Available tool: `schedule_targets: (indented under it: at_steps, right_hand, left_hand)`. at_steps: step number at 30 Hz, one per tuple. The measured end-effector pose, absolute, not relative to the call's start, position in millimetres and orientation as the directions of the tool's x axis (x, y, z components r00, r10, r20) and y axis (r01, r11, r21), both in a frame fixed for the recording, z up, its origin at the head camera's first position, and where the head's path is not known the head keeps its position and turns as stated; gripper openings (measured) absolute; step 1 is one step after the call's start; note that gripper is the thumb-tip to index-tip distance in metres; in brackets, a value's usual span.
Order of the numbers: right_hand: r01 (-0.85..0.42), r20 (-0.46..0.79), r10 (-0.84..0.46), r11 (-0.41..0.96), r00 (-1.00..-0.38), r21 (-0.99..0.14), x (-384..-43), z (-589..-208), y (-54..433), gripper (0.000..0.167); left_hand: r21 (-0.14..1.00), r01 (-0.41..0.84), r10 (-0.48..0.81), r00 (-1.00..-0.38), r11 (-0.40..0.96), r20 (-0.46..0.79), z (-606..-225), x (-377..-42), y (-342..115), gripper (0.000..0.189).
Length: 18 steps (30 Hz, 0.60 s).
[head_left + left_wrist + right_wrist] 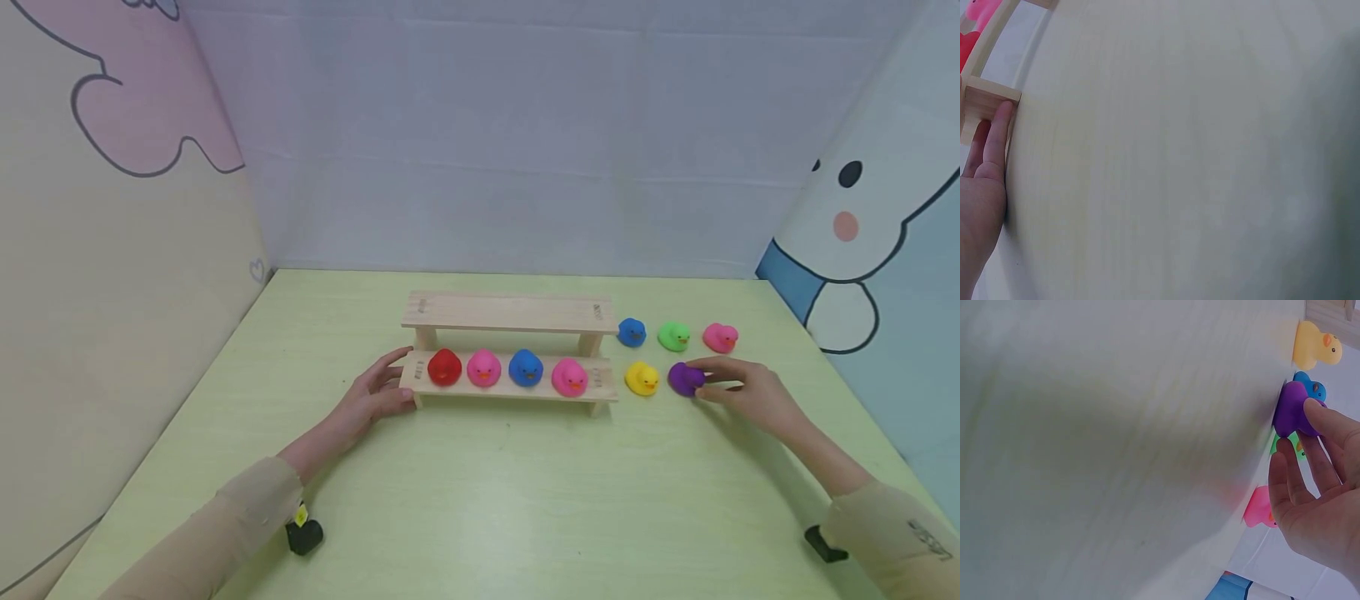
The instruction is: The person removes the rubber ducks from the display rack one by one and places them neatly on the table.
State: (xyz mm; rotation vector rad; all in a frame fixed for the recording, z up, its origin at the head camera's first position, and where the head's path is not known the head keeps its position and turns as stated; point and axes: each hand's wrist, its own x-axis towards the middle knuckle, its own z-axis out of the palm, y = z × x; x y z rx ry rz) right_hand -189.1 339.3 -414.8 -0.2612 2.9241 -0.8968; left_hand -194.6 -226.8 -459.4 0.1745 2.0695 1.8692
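A two-tier wooden stand stands on the table, its lower shelf bearing a red duck, a pink duck, a blue duck and another pink duck. My left hand grips the lower tier's left end, thumb in front and fingers further back; the left wrist view shows the thumb against the wooden leg. To the right of the stand, my right hand pinches a purple rubber duck between thumb and fingers, at or just above the tabletop.
Near the purple duck sit a yellow duck, a blue duck, a green duck and a pink duck. Bare tabletop lies before the stand. Cloth walls enclose the back and sides.
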Motion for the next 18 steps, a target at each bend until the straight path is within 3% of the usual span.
schedule_targets:
  at_steps: [18]
  right_hand:
    - [-0.145, -0.011, -0.183, 0.814, -0.983, -0.562, -189.8, -406.0, 337.1, 0.054]
  left_hand:
    - [0.984, -0.141, 0.319, -0.933, 0.109, -0.169, -457.9, -194.8, -224.8, 0.070]
